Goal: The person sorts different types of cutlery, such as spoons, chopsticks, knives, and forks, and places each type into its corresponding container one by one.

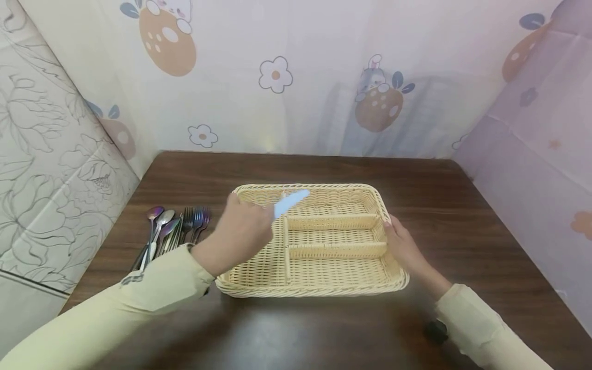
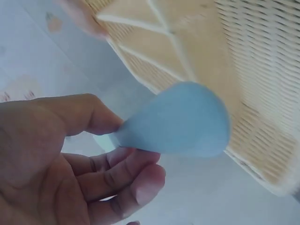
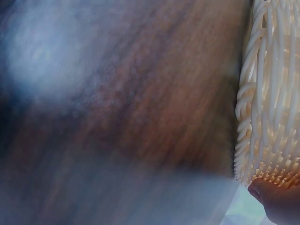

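My left hand (image 1: 247,234) is above the left part of a cream woven basket (image 1: 300,294) with dividers. Between thumb and fingers it pinches a light blue utensil (image 2: 183,122) at its narrow neck. The broad, rounded head looks like that of a spoon or rice paddle; its handle is hidden by the hand. In the head view the utensil (image 1: 290,202) points up and right over the basket. My right hand (image 1: 409,249) grips the basket's right end at the rim. Only a fingertip and part of this hand (image 3: 281,201) show in the right wrist view, against the weave.
Left of the basket lies a group of metal spoons (image 1: 162,218) and forks (image 1: 199,218), partly covered by the left sleeve. The dark wooden table (image 1: 462,205) backs onto a patterned curtain (image 1: 319,103). Dividers part the basket into several compartments.
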